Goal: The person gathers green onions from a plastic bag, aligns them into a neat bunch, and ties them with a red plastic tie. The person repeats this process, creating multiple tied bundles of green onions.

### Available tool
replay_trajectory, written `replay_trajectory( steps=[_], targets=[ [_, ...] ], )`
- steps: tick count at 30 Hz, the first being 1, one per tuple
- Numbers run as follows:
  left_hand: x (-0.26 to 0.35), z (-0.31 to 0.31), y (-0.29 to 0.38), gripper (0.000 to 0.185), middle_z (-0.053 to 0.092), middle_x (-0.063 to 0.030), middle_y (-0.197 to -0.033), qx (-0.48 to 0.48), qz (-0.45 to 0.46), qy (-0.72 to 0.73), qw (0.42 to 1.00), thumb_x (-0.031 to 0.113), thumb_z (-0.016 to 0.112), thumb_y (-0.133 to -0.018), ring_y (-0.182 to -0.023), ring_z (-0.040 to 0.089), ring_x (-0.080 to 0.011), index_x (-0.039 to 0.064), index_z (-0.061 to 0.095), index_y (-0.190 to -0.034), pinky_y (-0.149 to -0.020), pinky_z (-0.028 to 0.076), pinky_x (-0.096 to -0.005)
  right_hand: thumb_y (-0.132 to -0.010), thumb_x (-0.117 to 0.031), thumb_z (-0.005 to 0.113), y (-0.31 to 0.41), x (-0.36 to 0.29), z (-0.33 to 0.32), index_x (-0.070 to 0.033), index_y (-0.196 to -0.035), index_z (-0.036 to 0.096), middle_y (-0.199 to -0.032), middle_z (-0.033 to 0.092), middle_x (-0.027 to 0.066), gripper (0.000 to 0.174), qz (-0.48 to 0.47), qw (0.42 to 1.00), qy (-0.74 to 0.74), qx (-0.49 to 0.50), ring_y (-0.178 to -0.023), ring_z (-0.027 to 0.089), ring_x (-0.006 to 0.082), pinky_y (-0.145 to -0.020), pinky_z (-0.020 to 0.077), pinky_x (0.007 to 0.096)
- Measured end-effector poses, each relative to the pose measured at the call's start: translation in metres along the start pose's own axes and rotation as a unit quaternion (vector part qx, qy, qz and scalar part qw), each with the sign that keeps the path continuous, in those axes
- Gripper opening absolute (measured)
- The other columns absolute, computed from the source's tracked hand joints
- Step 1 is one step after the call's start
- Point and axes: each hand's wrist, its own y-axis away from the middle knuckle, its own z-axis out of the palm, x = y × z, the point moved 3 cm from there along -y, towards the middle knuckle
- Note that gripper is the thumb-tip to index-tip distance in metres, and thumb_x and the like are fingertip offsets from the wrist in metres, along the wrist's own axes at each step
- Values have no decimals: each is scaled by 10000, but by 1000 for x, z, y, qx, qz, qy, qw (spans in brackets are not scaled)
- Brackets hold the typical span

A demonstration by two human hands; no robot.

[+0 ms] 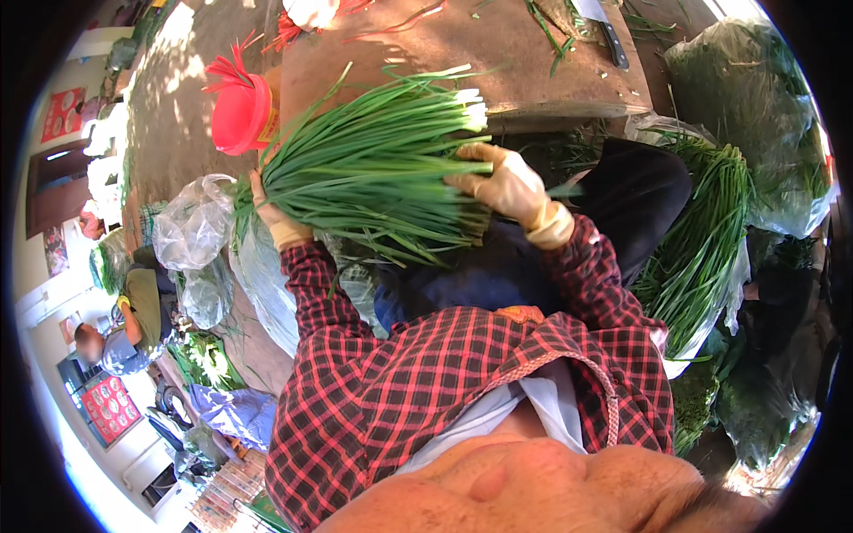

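A large loose bundle of garlic chives (373, 166) lies across my lap, its pale stem ends to the right and its leaf tips to the left. My left hand (276, 216), in a thin rubber glove, cups the leafy end with the thumb in front; some fingers are hidden behind the leaves. At the stem end, my right hand (510, 186), gloved alike, has stems between its fingers. Slight blur covers the stems under it. The white ends (472, 110) of some stalks stick out above my right hand.
A wooden board (400, 73) ahead carries a black-handled knife (613, 45). Red ties stand in a red bucket (240, 123). More chives (706, 233) lie at right beside a plastic bag of greens (740, 120). Clear plastic bags (193, 226) and another person (123, 326) are at left.
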Motion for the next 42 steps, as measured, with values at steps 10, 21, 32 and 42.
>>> replay_trajectory(
  steps=[10, 21, 32, 42],
  targets=[
    [0, -8, 13, 531, 698, -168, -1174, -70, -16, 46, 996, 496, 485, -1012, -999, 682, -319, 36, 648, -1222, -897, 554, -480, -927, -129, 722, 10, 27, 28, 10, -1194, 672, -1126, 709, 74, 306, -73, 954, -290, -38, -989, 657, 126, -878, 532, 272],
    [-2, -17, 13, 520, 702, -149, -1132, -18, -62, 41, 997, 496, 486, -1005, -947, 678, -321, 35, 650, -1182, -854, 560, -465, -941, -143, 670, 65, 55, -38, 23, -1086, 713, -874, 653, -1, 224, -81, 868, -489, 14, -797, 584, 76, -671, 451, 230],
    [39, 102, -2, 393, 709, -131, -1136, -147, 5, -14, 989, 369, 475, -1041, -1024, 679, -271, 41, 664, -1146, -946, 539, -449, -900, -366, 745, -69, 37, -27, 65, -1355, 531, -1185, 670, 148, 662, -103, 986, -125, 27, -1069, 620, 191, -937, 488, 322],
    [86, 271, 7, 291, 677, -77, -1130, -298, 25, -66, 952, 342, 535, -1038, -1072, 634, -272, 67, 625, -1069, -992, 487, -462, -945, -123, 695, -13, 8, -44, -48, -1176, 713, -1039, 726, -21, 243, -234, 911, -337, -45, -940, 617, 73, -856, 483, 252]
  ],
)
